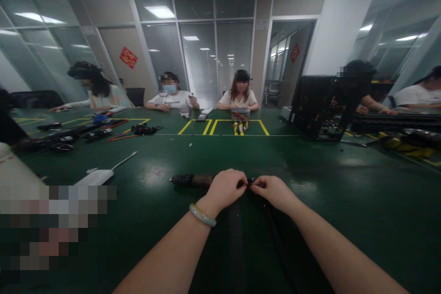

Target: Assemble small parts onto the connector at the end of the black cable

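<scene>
My left hand is closed around the right end of a dark, rod-like tool that lies on the green table, its tip pointing left. My right hand is closed in a pinch right beside it, fingertips meeting the left hand's at a small dark part I cannot make out. A pale bangle sits on my left wrist. Dark flat pieces lie on the table between my forearms.
A white device with a thin cable lies at the left. Cables and dark tools crowd the far left. A black computer case stands at the right. Several people sit around the table's far side; yellow tape boxes mark it.
</scene>
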The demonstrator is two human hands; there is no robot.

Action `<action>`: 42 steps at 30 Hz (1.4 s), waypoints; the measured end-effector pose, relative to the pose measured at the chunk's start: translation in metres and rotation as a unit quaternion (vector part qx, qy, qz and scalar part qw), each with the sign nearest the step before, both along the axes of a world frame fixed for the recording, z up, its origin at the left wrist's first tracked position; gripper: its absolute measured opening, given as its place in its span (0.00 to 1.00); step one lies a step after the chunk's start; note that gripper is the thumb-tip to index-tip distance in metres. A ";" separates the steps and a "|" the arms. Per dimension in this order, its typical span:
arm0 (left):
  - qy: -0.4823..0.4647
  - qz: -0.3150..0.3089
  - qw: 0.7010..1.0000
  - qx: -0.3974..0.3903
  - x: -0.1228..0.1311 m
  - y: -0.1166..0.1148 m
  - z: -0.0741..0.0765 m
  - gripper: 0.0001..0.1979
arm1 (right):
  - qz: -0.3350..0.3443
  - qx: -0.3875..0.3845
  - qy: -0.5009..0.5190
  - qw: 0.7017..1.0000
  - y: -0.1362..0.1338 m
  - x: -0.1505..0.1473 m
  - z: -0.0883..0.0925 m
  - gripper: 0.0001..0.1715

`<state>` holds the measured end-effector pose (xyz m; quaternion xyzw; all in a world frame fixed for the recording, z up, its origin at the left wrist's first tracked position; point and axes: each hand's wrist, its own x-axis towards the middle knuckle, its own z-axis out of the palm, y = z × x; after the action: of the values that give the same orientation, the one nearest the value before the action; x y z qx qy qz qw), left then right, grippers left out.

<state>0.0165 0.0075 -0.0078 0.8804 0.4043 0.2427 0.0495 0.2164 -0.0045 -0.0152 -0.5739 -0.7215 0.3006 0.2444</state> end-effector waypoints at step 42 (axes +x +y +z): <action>0.018 -0.016 0.999 0.037 -0.002 -0.004 0.005 0.06 | 0.010 0.019 0.031 0.999 0.007 0.001 -0.007 0.11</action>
<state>0.0149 0.0037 -0.0024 0.8920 0.3822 0.2412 0.0138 0.2174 0.0023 -0.0222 -0.5521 -0.7250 0.3071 0.2745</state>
